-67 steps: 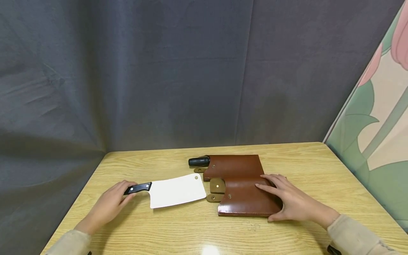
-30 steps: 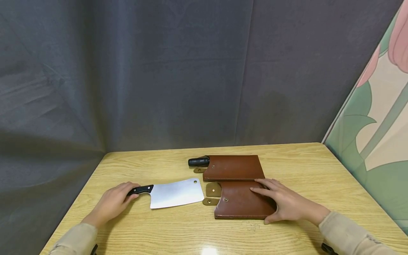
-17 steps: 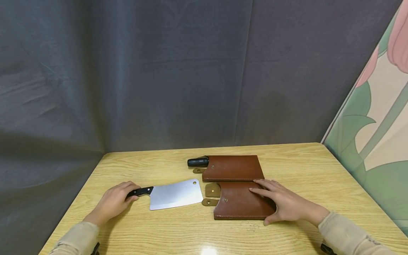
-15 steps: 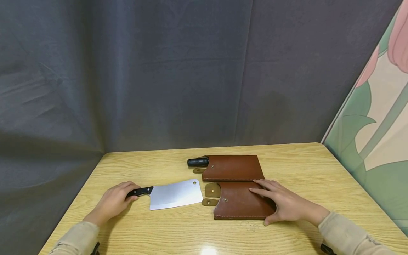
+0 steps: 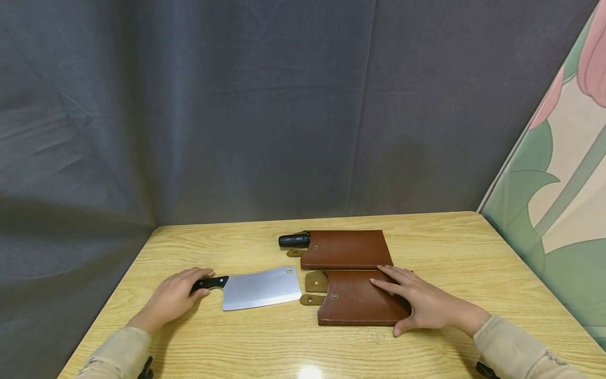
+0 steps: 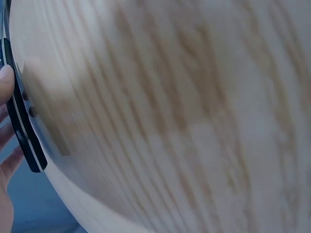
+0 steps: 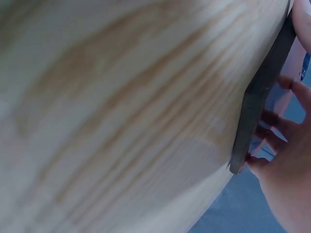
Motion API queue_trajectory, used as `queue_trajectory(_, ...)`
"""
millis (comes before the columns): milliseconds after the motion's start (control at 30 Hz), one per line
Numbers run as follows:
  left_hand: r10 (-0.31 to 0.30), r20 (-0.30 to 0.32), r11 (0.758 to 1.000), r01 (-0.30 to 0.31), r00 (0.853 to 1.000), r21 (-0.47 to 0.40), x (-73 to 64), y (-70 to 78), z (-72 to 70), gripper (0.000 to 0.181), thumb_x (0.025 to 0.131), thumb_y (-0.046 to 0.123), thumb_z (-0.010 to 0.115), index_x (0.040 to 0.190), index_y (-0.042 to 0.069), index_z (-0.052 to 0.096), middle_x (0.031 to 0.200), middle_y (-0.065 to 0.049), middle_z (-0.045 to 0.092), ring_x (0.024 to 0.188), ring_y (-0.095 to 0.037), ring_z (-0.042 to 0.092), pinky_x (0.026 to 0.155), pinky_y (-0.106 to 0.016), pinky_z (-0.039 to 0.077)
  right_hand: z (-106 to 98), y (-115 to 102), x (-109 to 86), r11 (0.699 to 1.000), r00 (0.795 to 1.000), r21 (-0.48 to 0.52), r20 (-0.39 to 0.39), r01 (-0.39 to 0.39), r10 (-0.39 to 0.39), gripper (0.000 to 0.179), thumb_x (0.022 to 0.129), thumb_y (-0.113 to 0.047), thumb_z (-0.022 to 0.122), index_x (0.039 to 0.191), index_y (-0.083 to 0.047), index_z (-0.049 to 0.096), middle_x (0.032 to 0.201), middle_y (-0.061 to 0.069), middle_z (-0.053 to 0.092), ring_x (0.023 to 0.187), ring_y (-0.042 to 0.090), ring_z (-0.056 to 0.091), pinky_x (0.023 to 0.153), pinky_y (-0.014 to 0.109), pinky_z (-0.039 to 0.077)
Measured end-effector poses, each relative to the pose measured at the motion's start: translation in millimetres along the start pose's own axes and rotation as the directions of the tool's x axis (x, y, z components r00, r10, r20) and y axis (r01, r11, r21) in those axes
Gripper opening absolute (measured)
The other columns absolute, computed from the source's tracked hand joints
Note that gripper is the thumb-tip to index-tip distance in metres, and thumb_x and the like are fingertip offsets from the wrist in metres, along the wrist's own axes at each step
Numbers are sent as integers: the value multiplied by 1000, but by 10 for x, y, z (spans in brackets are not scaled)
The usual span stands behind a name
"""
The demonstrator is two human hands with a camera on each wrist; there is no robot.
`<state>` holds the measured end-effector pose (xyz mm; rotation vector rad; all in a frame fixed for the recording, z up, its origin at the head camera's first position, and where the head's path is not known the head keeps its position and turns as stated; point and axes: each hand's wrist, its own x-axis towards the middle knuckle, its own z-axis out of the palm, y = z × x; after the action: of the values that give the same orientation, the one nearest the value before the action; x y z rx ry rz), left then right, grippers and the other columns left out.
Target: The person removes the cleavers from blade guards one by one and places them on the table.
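Note:
In the head view a meat cleaver (image 5: 262, 288) with a broad silver blade and black riveted handle lies flat at the table's middle left. My left hand (image 5: 170, 296) holds the handle's end; in the left wrist view my thumb (image 6: 6, 82) lies against the black handle (image 6: 24, 116). On the right my right hand (image 5: 426, 300) grips the near brown leather knife sheath (image 5: 355, 300) by its right end. My thumb is at the near edge and my fingers spread over the top. The sheath's olive straps and open mouth face the blade tip.
Behind it lies a second brown sheath (image 5: 347, 250), with a black handle (image 5: 294, 240) protruding from its left end. The wood-grain table (image 5: 246, 342) meets a dark grey curtain (image 5: 265, 131) at the back. A flower-patterned panel (image 5: 568, 200) stands at the right.
The cleaver and the near sheath have come down flat onto the table, slightly nearer to me. During the last half second the left hand has shifted slightly right; the sheath has barely moved.

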<state>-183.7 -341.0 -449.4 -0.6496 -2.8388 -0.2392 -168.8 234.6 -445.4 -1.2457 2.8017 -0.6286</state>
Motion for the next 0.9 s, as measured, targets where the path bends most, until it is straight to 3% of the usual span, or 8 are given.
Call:
queue_trajectory(133,-14,12,999,15,1000,-35,31,45,-1,49,92,28,73,136,11,60,126,-4,65,115,-31,61,94,-53,49,-15,-17,9,1000,1000,3,-8,6,-6,104,70,-67,72,153,-13,40,156,27,28,135,56,29,94,72,37)
queue_trajectory(367,-64,10,994,64,998,-86,137,160,1,39,98,31,65,134,17,62,130,-2,63,121,-31,58,97,-55,47,-87,-41,59,1000,999,14,-32,-28,28,101,73,-60,76,154,-14,37,156,24,28,137,49,32,95,67,42)
queue_trajectory(600,-36,0,993,35,999,-113,313,338,-6,39,98,31,64,134,17,63,132,-4,62,122,-31,57,98,-55,46,-155,-56,145,999,995,-18,-91,-42,40,93,80,-54,76,154,-13,38,154,22,33,135,44,40,97,61,44)
queue_trajectory(900,-40,-6,987,38,999,-159,531,552,-25,41,98,33,65,135,16,61,135,-7,60,127,-34,53,101,-57,43,-176,-80,309,998,991,-7,-111,-70,69,86,83,-44,79,153,-15,39,154,17,36,136,41,39,103,60,40)
